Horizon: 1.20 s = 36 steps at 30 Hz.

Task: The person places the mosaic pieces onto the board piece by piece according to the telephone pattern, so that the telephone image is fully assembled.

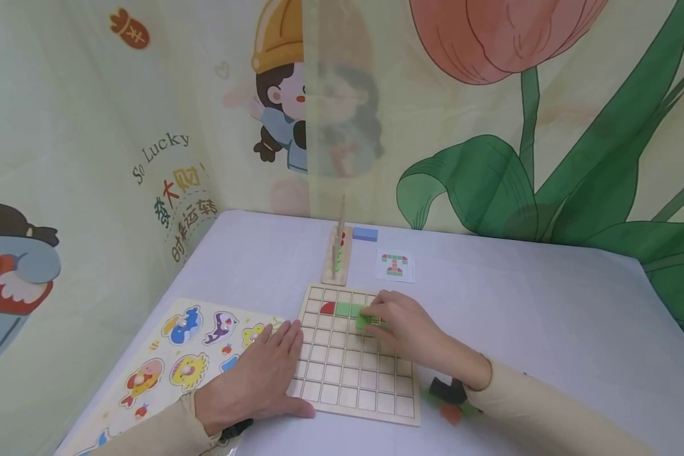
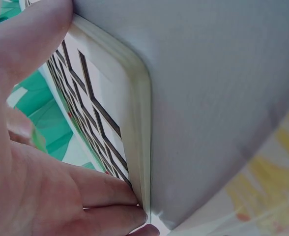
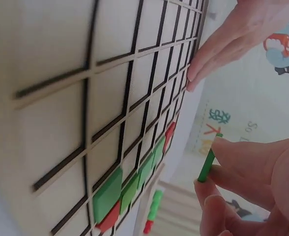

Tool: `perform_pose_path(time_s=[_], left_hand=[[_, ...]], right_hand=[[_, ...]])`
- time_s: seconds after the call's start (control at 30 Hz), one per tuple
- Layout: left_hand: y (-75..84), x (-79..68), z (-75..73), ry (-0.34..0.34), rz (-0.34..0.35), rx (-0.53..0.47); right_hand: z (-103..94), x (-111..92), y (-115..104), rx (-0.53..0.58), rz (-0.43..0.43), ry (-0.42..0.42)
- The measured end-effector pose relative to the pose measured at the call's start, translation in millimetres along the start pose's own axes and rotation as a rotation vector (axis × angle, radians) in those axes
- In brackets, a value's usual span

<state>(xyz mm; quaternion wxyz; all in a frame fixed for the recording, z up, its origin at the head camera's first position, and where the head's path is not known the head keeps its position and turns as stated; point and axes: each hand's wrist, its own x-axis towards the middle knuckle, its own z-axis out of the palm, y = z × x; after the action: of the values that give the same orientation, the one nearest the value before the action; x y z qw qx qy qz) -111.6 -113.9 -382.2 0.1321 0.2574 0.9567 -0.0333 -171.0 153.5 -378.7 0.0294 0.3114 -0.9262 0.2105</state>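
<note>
A wooden grid board (image 1: 339, 373) lies on the table with a row of red and green pieces in its upper cells, among them a red rounded piece (image 1: 327, 308) at the left. My right hand (image 1: 410, 326) pinches a thin green tile (image 3: 211, 160) between thumb and fingers, held above the board. Part of the row is hidden behind that hand in the head view. My left hand (image 1: 268, 373) rests at the board's left side, fingers straight and touching its edge. In the right wrist view, a green tile (image 3: 107, 194) and a red piece (image 3: 109, 219) sit at the row's near end.
A pattern card (image 1: 395, 266) lies beyond the board, near a wooden stand (image 1: 336, 256) with red and green beads and a blue block (image 1: 365, 234). Loose pieces (image 1: 450, 411) lie beneath my right forearm. A sea-animal puzzle board (image 1: 165, 354) is on the left.
</note>
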Motion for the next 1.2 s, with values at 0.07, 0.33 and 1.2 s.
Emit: perform_pose_path(time_s=[0.07,0.33,1.2], left_hand=[[0.0,0.1,0.1,-0.001,0.000,0.011],[-0.1,1.4,0.2,-0.014,-0.009,0.043],[0.2,1.3,0.1,-0.020,-0.004,0.059]], right_hand=[[5.1,13,-3,-0.010,-0.002,-0.004],[18.8,52,-16,-0.071,-0.028,-0.023],[44.3,66,-26,-0.126,-0.065,-0.148]])
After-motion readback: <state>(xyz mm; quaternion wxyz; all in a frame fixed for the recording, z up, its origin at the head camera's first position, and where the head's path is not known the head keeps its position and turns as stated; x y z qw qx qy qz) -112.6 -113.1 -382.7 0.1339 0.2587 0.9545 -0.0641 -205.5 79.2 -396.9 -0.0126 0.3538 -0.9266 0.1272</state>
